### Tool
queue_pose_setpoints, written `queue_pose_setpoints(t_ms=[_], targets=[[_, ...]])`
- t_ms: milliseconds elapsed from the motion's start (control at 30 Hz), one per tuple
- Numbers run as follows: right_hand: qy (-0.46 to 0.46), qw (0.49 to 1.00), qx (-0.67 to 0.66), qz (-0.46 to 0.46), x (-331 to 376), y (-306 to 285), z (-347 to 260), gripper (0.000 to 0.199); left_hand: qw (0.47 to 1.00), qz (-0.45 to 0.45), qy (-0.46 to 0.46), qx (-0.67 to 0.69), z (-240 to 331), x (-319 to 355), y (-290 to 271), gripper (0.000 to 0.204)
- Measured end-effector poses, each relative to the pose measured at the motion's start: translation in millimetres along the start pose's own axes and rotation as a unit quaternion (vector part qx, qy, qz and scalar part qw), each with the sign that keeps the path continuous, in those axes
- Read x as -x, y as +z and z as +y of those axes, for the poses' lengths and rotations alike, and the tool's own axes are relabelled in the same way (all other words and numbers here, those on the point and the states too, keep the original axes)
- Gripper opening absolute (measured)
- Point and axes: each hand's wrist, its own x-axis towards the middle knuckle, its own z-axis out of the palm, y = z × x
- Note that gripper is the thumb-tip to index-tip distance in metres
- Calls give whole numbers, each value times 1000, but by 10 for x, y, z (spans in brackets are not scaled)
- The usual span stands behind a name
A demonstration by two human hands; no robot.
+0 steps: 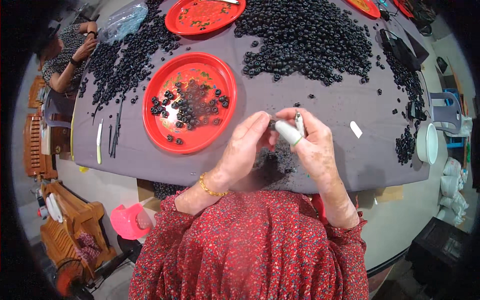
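Observation:
My left hand (245,147) and my right hand (310,140) meet over the near edge of the grey table (300,100), pinching a small black ring-shaped part (273,124) between their fingertips. White finger covers sit on my right thumb and forefinger. A gold bracelet circles my left wrist. Just left of my hands stands a red round tray (165,135) holding several black rings. A small heap of black rings (277,162) lies under my hands.
A large pile of black rings (305,35) covers the far table. Another red tray (205,15) sits at the back, more rings (120,60) and a plastic bag at the left. A person (67,50) sits far left. A white mug (427,142) stands at the right edge.

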Motion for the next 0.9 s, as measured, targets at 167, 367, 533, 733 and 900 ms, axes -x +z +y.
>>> queue_pose_setpoints(t_ms=[167,367,533,733,900], targets=[[-168,978,85,94,27,4,154,23,993,-8,-9,122,2,29,53,29],[-169,983,67,28,30,56,139,12,993,4,-29,113,31,57,131,28],[-88,995,-8,-37,-26,-34,236,16,984,-53,-38,167,-1,41,50,27],[-235,932,261,93,7,-29,173,14,972,-51,-34,226,7,56,84,25],[-287,888,341,112,19,64,204,18,970,-7,-32,242,-35,56,99,25]])
